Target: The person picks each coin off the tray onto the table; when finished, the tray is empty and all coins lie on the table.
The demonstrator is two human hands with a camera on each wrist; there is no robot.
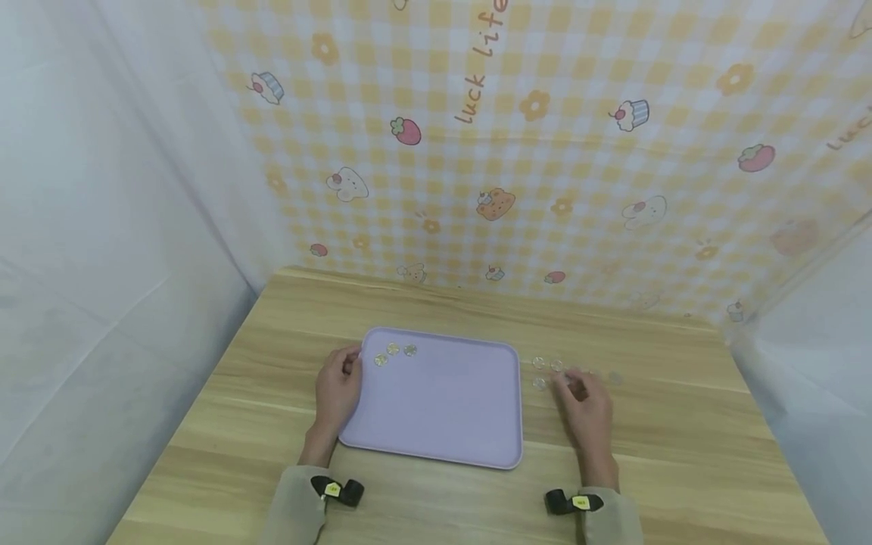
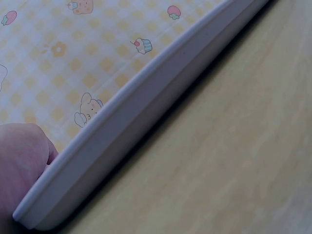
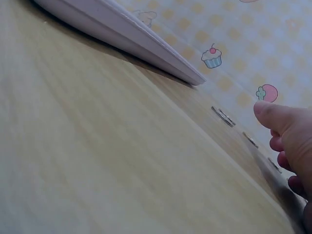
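Lilac tray (image 1: 436, 405) gripped w/ L fingers (image 1: 345, 354), R fingers (image 3: 277, 143) loosely bent, nr discs (image 1: 539, 363)

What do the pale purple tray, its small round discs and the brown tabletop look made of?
Pale purple rectangular tray: probably matte plastic; even colour, smooth rim. Small round yellowish and greyish discs: perhaps shiny metal by their glints, too small to confirm. Light brown tabletop: wood or laminate, satin, streaked grain.

The tray (image 1: 436, 409) is lilac, the tabletop (image 1: 681, 454) tan wood-grained, the backdrop (image 1: 572, 174) yellow-and-white checked.
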